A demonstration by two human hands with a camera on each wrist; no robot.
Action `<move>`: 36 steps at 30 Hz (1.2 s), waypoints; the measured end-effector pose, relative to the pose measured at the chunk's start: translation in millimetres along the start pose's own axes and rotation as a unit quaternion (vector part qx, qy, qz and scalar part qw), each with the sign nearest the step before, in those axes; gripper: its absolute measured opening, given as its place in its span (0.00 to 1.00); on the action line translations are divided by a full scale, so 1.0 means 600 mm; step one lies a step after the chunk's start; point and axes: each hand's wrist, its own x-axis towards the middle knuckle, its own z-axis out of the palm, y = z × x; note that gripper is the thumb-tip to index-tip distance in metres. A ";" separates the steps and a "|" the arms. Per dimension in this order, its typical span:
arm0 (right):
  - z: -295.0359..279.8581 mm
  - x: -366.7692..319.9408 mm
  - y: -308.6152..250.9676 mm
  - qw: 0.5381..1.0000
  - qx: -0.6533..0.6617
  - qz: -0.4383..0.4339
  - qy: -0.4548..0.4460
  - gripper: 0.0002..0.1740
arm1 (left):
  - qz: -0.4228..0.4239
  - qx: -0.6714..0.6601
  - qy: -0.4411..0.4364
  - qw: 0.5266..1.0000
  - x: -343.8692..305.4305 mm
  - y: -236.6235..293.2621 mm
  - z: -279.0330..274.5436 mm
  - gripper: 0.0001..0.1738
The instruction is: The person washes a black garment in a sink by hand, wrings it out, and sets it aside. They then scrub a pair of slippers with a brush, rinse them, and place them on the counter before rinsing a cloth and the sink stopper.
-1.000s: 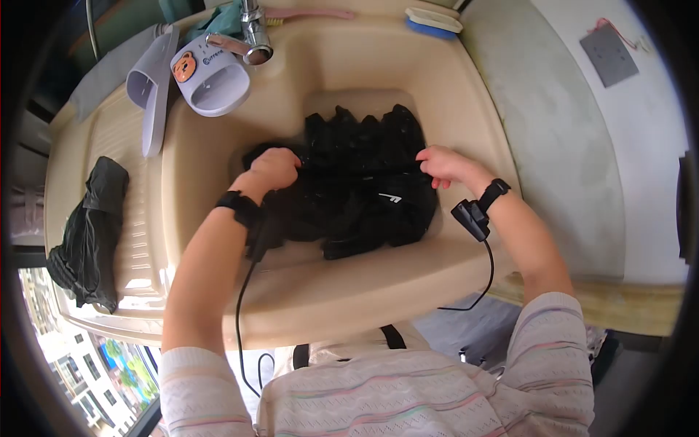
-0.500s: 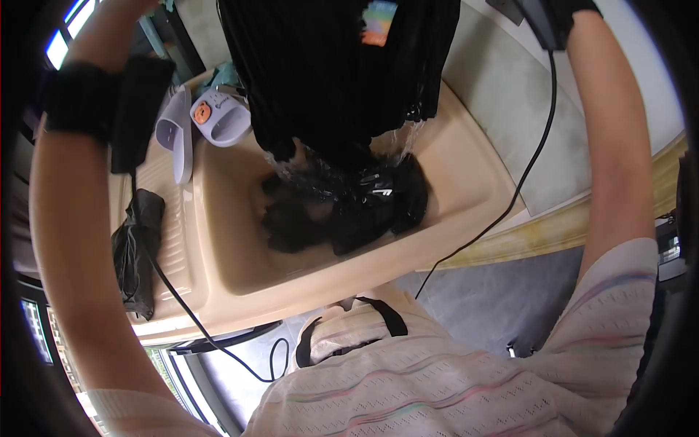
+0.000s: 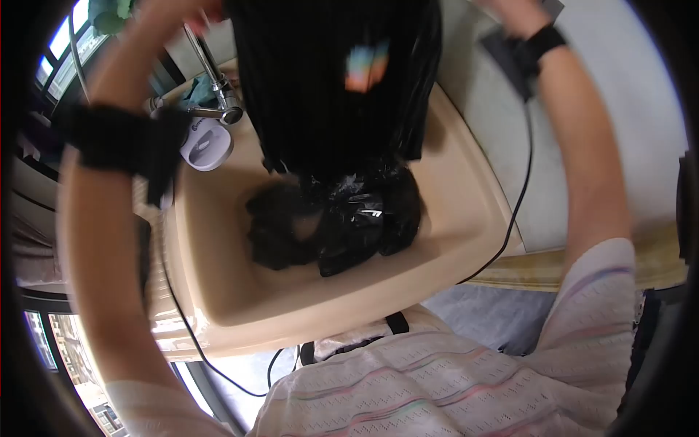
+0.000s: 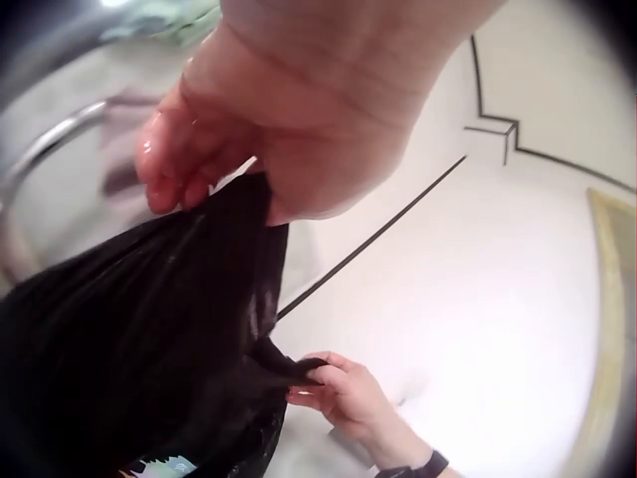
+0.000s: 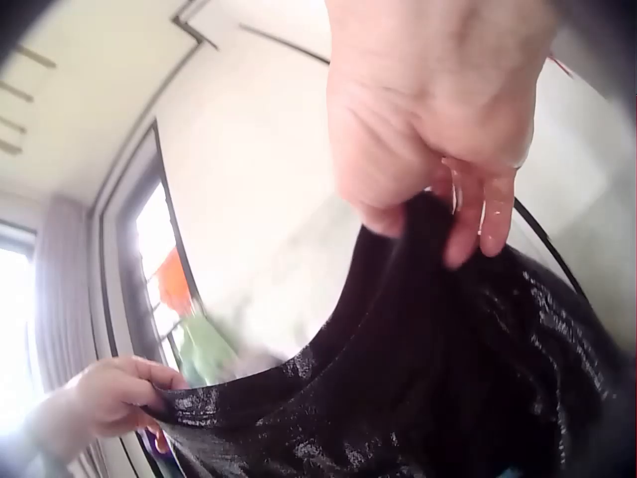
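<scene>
Your left hand, at eleven o'clock, and right hand, at one, pinch the top edge of a black garment hanging at twelve over a basin. Wet, heavy fabric could slip from your fingertips, splashing the dark cloth below.

I've got the hanging black cloth blocking the middle, right down to the dark pile. On the left, the faucet and slipper crowd me. Room opens inside the basin, right of the cloth and along the front; a cable crosses the near right corner.
</scene>
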 end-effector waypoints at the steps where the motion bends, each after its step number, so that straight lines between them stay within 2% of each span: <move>1: 0.039 -0.029 0.082 0.994 -0.061 0.029 -0.084 0.06 | -0.024 0.048 -0.085 0.995 0.029 -0.071 0.067 0.14; 2: 0.078 -0.060 0.146 0.977 -0.122 0.052 -0.166 0.05 | 0.237 0.393 -0.017 0.888 -0.008 -0.108 0.144 0.16; 3: 0.116 -0.110 0.201 0.951 -0.136 0.140 -0.239 0.05 | -0.038 0.243 -0.113 0.963 -0.022 -0.115 0.222 0.17; 4: 0.165 -0.173 0.282 0.945 -0.138 0.146 -0.257 0.10 | -0.056 0.216 -0.095 0.970 -0.051 -0.151 0.305 0.11; 5: 0.203 -0.232 0.311 0.929 -0.224 0.127 -0.265 0.12 | -0.036 0.201 -0.094 0.974 -0.070 -0.206 0.391 0.12; 6: 0.235 -0.276 0.327 0.907 -0.207 0.217 -0.296 0.13 | -0.065 0.180 -0.140 0.971 -0.087 -0.220 0.443 0.12; 7: 0.264 -0.314 0.360 0.885 -0.278 0.124 -0.352 0.13 | -0.069 0.091 -0.195 0.974 -0.103 -0.243 0.489 0.15; 10: 0.338 -0.412 0.385 0.821 -0.333 0.166 -0.432 0.19 | -0.092 0.126 -0.260 0.953 -0.161 -0.239 0.581 0.19; 12: 0.356 -0.413 0.390 0.769 -0.364 0.193 -0.489 0.23 | -0.075 0.146 -0.257 0.952 -0.174 -0.254 0.619 0.23; 13: 0.363 -0.406 0.401 0.765 -0.361 0.195 -0.496 0.23 | -0.080 0.143 -0.264 0.951 -0.170 -0.263 0.632 0.23; 15: 0.375 -0.377 0.423 0.734 -0.346 0.248 -0.529 0.23 | -0.056 0.160 -0.258 0.951 -0.148 -0.279 0.645 0.25; 16: 0.378 -0.370 0.430 0.743 -0.347 0.244 -0.518 0.23 | -0.059 0.159 -0.261 0.950 -0.132 -0.281 0.646 0.25; 18: 0.379 -0.359 0.430 0.749 -0.339 0.257 -0.508 0.23 | -0.096 0.130 -0.334 0.929 -0.104 -0.276 0.646 0.25; 19: 0.375 -0.357 0.425 0.757 -0.331 0.269 -0.496 0.22 | -0.095 0.128 -0.334 0.929 -0.109 -0.268 0.646 0.25; 20: 0.368 -0.359 0.418 0.757 -0.333 0.268 -0.494 0.22 | -0.095 0.142 -0.298 0.939 -0.117 -0.259 0.645 0.26; 21: 0.358 -0.370 0.407 0.755 -0.339 0.245 -0.505 0.22 | -0.095 0.156 -0.261 0.948 -0.127 -0.252 0.645 0.26; 23: 0.349 -0.397 0.394 0.753 -0.344 0.196 -0.525 0.22 | -0.081 0.144 -0.264 0.950 -0.169 -0.262 0.652 0.27; 24: 0.345 -0.408 0.398 0.734 -0.354 0.178 -0.552 0.22 | -0.068 0.133 -0.270 0.951 -0.188 -0.271 0.654 0.27; 27: 0.352 -0.406 0.402 0.753 -0.323 0.204 -0.535 0.22 | -0.057 0.137 -0.272 0.951 -0.193 -0.278 0.654 0.29; 29: 0.352 -0.408 0.412 0.778 -0.329 0.210 -0.493 0.20 | -0.058 0.139 -0.281 0.948 -0.176 -0.276 0.634 0.29; 30: 0.351 -0.422 0.447 0.797 -0.316 0.173 -0.484 0.19 | -0.055 0.122 -0.277 0.951 -0.175 -0.281 0.623 0.27; 32: 0.321 -0.429 0.419 0.819 -0.339 0.116 -0.448 0.17 | -0.047 0.109 -0.273 0.955 -0.175 -0.282 0.592 0.25; 33: 0.302 -0.419 0.393 0.822 -0.341 0.114 -0.440 0.17 | -0.099 0.126 -0.285 0.945 -0.171 -0.281 0.569 0.20; 34: 0.288 -0.409 0.370 0.802 -0.352 0.146 -0.460 0.16 | -0.154 0.144 -0.295 0.932 -0.168 -0.283 0.545 0.17; 35: 0.280 -0.403 0.351 0.780 -0.360 0.177 -0.480 0.15 | -0.128 0.157 -0.222 0.954 -0.171 -0.286 0.523 0.13; 36: 0.269 -0.387 0.348 0.805 -0.347 0.173 -0.449 0.12 | -0.148 0.179 -0.211 0.949 -0.161 -0.264 0.481 0.14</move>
